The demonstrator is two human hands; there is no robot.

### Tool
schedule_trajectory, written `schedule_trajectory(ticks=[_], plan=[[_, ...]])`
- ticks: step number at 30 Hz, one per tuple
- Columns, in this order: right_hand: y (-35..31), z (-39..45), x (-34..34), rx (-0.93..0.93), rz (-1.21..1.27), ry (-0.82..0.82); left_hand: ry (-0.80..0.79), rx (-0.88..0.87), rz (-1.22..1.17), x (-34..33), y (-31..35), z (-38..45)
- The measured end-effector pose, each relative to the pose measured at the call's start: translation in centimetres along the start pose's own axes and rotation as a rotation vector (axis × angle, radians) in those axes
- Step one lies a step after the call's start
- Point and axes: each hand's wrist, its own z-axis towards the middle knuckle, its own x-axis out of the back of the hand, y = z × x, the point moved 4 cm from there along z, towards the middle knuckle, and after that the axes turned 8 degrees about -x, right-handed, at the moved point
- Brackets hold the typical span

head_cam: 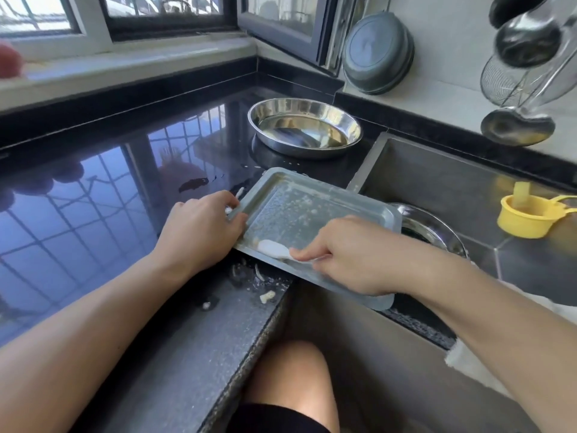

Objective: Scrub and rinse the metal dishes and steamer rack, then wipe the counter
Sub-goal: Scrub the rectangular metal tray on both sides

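A rectangular metal tray (306,210), smeared with white residue, lies tilted across the edge between the black counter (93,198) and the sink (437,182). My left hand (199,226) grips the tray's left rim. My right hand (346,254) holds a white scraper (273,247) pressed against the tray's near left corner. A round steel dish (304,126) stands on the counter behind the tray. Another round steel dish (434,232) sits in the sink, partly hidden under the tray.
Food scraps (267,295) lie on the counter edge below the tray. A yellow cup (527,215) stands in the sink at right. Ladles and a strainer (512,79) hang on the right wall beside grey basins (377,51). A white cloth (462,360) drapes the sink's near edge.
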Motion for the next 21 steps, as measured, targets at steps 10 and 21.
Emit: schedule_trajectory(ticks=[10,21], plan=[[6.0,-6.3,0.8,-0.143,-0.062,-0.175,0.011,0.000,0.020,-0.5,0.0,0.1],[7.2,-7.1,0.3,-0.187,0.016,-0.158,0.019,-0.040,0.047,-0.3,0.1,0.1]])
